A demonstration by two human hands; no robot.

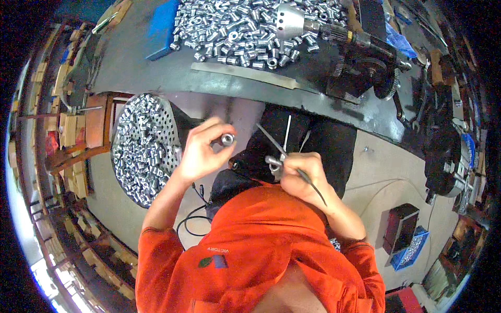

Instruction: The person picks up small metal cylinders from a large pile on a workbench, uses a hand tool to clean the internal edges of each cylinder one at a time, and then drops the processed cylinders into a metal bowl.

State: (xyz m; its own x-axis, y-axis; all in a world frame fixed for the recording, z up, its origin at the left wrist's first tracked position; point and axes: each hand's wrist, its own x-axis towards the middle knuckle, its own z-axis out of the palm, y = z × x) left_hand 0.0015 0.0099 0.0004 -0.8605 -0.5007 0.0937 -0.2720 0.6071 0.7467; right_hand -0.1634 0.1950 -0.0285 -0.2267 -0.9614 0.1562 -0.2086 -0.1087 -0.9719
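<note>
**Short silvery hollow metal sleeve [227, 139] in left hand [203, 152], slim grey metal rod [271, 139] in right hand [303, 171]**

Left: round perforated metal tray [168, 124] holds loose silvery pieces. Left hand pinches sleeve, open end exposed. Right hand grips rod, apart from sleeve. Judgement: steady sleeve, fingertips clear of bore; align rod before contact.
</note>
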